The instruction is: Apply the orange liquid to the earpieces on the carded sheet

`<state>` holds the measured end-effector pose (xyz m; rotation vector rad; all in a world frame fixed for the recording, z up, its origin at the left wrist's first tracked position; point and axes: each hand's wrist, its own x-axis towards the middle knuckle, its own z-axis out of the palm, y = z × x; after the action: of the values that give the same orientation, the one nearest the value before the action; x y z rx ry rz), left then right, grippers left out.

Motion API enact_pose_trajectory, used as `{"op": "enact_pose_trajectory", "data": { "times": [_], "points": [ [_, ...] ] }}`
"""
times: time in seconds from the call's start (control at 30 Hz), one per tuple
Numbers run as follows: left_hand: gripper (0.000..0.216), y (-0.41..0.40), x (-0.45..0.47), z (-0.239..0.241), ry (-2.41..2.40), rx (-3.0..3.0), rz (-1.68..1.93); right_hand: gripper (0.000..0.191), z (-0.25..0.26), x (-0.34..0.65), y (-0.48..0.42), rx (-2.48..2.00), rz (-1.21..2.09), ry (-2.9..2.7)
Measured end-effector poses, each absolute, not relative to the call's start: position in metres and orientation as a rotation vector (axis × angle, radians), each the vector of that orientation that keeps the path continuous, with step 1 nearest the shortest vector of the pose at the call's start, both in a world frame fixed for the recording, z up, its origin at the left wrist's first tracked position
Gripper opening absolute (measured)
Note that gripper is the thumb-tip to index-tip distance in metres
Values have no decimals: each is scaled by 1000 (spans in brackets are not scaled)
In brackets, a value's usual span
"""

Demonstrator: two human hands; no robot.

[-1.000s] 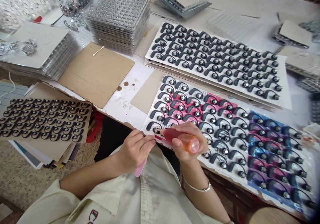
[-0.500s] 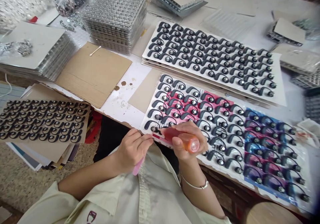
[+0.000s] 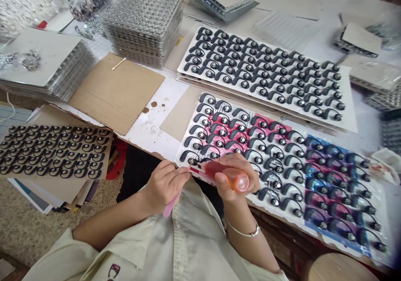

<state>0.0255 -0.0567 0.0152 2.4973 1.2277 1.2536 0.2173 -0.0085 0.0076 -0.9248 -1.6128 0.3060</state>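
My left hand (image 3: 167, 187) is closed around a slim pink-handled tool (image 3: 171, 206), whose handle end sticks out below the palm. The tool's tip is hard to make out. My right hand (image 3: 238, 172) grips a translucent orange-red squeeze bottle (image 3: 230, 177), its base towards me and its narrow end pointing left. That end is close to the round stud of a black hook-shaped piece (image 3: 191, 160) at the sheet's near left corner; whether they touch I cannot tell. Rows of the same pieces cover this sheet (image 3: 184, 150), with pink and blue printed wrapping showing beneath.
Behind lies another sheet of black hook-shaped pieces (image 3: 247, 68). On the left are a brown cardboard (image 3: 115, 95) with a cotton swab (image 3: 119, 64), a stack of clear trays (image 3: 140, 26), and a lower board of similar pieces (image 3: 56, 151). A round stool (image 3: 338, 268) stands at lower right.
Both hands keep nearly the same position and grip. The pink-handled tool has shifted slightly left; the whole view has drifted a little.
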Motion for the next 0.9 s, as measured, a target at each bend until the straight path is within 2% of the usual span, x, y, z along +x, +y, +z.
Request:
{"op": "enact_pose_trajectory", "data": {
  "times": [0.17,0.3,0.4,0.5,0.9],
  "points": [
    [16,-35,11,24,1209,2309,1458,20,11,215,-8,-877,296,-1607],
    [12,6,-17,20,1531,2123,1682,19,13,214,-6,-861,274,-1617],
    [9,28,-33,8,1807,1843,1695,19,14,214,-5,-813,269,-1615],
    [12,33,-37,-1,1855,1656,1654,19,14,214,-5,-777,256,-1615],
    [9,28,-34,-2,1779,1672,1719,17,19,212,-5,-804,234,-1621]
  ]
}}
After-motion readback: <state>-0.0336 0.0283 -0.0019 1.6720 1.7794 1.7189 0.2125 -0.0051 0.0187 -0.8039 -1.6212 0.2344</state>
